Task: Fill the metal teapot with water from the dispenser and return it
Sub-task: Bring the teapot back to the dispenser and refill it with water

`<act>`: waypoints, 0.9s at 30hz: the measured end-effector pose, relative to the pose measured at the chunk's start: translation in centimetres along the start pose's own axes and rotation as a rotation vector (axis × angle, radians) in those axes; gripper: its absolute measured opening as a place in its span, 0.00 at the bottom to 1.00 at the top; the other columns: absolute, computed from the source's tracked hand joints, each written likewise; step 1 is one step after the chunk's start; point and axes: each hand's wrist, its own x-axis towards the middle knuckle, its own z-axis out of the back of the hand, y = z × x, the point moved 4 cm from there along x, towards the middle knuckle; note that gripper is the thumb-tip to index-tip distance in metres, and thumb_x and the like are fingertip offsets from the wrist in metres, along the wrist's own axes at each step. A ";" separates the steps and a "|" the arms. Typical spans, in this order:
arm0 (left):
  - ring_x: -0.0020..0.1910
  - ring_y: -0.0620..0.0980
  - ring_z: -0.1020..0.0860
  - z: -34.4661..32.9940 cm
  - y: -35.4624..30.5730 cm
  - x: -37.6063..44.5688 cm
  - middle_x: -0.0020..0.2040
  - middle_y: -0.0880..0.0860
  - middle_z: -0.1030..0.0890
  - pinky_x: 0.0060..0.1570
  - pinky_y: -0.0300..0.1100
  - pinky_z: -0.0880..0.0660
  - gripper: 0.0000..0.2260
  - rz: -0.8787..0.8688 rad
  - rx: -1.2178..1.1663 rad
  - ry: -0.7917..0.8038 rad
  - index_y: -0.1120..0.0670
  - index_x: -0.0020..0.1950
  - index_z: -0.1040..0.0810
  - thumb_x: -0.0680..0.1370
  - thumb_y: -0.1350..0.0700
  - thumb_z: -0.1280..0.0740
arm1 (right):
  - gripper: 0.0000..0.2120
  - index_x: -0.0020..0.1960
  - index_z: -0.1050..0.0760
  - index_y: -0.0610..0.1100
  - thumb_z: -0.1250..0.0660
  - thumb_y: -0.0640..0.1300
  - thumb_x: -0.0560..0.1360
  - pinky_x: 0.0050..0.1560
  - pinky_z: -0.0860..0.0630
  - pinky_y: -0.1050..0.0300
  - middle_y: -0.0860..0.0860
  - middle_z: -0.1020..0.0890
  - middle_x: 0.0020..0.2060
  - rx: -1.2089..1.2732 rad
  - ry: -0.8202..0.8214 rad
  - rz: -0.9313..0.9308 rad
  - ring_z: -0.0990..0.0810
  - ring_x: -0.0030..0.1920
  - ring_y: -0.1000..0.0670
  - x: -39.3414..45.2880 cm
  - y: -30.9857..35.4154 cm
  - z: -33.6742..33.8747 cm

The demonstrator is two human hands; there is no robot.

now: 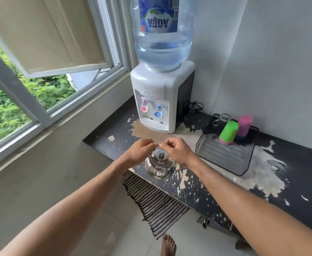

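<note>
Peeling black counter (216, 191) runs along the grey wall, its near edge just under my teapot (159, 166). My left hand (139, 153) and right hand (177, 150) are both curled shut above its lid, fingertips meeting, seemingly pinching the handle. Farther back stands the dispenser (157, 100), its upside-down bottle (162, 32) labelled AQUA. Bare counter lies between them; a tray (223, 156) sits right.

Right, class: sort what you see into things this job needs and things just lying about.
Needed: metal teapot, water dispenser with its bottle, left hand, right hand.

Lying about: green cup, pink cup, tray, striped mat.
</note>
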 end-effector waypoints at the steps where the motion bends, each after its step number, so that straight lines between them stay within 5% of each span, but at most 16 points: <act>1: 0.37 0.50 0.20 0.6 0.2 1.7 0.40 0.55 0.18 0.40 0.47 0.24 0.22 0.001 -0.006 0.013 0.65 0.48 0.21 0.76 0.44 0.37 | 0.12 0.41 0.19 0.43 0.30 0.50 0.79 0.38 0.24 0.59 0.52 0.16 0.37 -0.007 -0.005 -0.001 0.18 0.38 0.54 1.7 -0.1 0.2; 9: 0.34 0.47 0.26 3.3 4.1 11.6 0.35 0.50 0.23 0.38 0.44 0.30 0.13 0.015 0.027 0.120 0.54 0.39 0.24 0.75 0.45 0.37 | 0.10 0.46 0.19 0.43 0.28 0.50 0.78 0.36 0.27 0.65 0.55 0.18 0.35 -0.018 -0.015 -0.112 0.21 0.36 0.59 11.1 -2.8 -0.3; 27: 0.39 0.50 0.25 7.7 13.8 21.8 0.36 0.49 0.22 0.45 0.48 0.27 0.11 0.033 0.152 0.525 0.51 0.39 0.23 0.74 0.45 0.38 | 0.07 0.46 0.20 0.45 0.28 0.48 0.78 0.43 0.24 0.58 0.49 0.16 0.42 -0.025 -0.228 -0.408 0.18 0.43 0.52 19.3 -7.4 -8.6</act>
